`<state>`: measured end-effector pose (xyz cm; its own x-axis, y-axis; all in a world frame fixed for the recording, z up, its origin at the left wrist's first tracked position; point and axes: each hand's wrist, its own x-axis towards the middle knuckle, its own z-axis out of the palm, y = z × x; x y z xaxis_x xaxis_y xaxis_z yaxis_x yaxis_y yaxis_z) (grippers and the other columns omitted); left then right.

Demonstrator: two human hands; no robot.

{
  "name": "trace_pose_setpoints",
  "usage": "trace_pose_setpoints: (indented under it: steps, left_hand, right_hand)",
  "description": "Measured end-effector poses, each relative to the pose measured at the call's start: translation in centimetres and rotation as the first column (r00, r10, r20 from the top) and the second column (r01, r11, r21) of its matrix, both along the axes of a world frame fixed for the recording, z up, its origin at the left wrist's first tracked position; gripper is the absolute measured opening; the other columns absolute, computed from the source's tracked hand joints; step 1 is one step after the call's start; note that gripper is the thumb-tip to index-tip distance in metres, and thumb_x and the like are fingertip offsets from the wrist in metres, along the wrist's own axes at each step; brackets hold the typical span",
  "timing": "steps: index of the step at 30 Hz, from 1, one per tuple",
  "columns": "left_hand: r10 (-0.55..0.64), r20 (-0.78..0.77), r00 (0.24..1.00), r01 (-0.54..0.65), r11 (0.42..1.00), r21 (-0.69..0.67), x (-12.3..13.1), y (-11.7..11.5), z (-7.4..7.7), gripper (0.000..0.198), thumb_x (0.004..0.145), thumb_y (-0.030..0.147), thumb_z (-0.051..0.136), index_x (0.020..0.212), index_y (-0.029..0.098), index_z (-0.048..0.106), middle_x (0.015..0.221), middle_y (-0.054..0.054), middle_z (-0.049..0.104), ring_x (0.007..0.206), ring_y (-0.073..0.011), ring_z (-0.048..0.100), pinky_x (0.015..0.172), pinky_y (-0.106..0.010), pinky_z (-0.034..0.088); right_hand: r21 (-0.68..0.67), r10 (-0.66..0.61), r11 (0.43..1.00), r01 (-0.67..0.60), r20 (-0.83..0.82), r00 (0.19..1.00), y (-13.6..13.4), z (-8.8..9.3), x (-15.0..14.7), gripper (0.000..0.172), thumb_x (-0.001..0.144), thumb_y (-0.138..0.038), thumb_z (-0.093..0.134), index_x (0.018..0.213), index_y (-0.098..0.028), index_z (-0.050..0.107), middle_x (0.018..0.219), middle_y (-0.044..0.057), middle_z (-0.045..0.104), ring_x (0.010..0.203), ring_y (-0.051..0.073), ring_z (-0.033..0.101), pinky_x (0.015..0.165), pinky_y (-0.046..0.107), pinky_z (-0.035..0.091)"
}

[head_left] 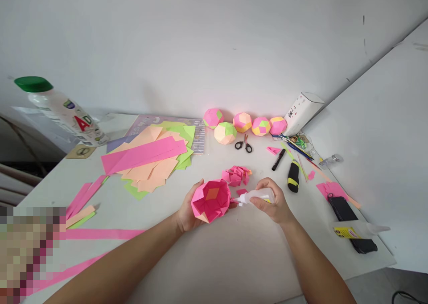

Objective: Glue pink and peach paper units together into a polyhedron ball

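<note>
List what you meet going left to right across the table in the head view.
green-capped bottle → stack of coloured paper sheets → left hand → open pink paper ball in that hand → small white squeeze bottle → right hand gripping it → black-and-yellow tool → black flat device

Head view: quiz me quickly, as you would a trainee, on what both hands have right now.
1. True or false: the left hand holds the open pink folded-paper shell.
2. The right hand holds: A) small white glue bottle, B) black-handled scissors, C) black marker pen.
3. Fill in: ___ finished multicoloured paper balls sit by the wall.
Key: 1 true; 2 A; 3 five.
</note>
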<state>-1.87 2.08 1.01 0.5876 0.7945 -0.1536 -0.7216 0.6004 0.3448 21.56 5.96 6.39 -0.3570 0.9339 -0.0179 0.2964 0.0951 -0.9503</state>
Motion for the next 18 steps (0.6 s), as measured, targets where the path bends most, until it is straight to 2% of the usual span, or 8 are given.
trace_pose_setpoints:
  steps: [6,18]
  left_hand:
    - [-0.036,-0.021,0.999,0.036,0.999,-0.005,-0.02,0.02,-0.14,0.068,0.086,0.061,0.031,0.119,0.008,0.058,0.11,-0.02,0.067,0.109,-0.0351,0.059,0.094,-0.042,0.034]
    - [-0.041,-0.011,0.999,0.041,0.999,-0.009,-0.03,-0.15,-0.08,0.067,0.087,0.06,0.03,0.12,0.008,0.057,0.111,-0.021,0.066,0.11,-0.0344,0.058,0.093,-0.04,0.035]
  right_hand:
    - [0.05,0.024,0.998,-0.025,0.01,1.0,-0.18,-0.31,0.16,0.026,0.07,-0.036,0.071,0.082,-0.025,0.05,0.072,-0.001,0.052,0.071,0.019,0.052,0.061,0.03,0.041]
    - [0.094,0.036,0.995,-0.038,0.027,0.999,-0.25,-0.14,0.05,0.025,0.072,-0.035,0.07,0.082,-0.024,0.049,0.072,-0.001,0.051,0.067,0.018,0.051,0.059,0.029,0.041]
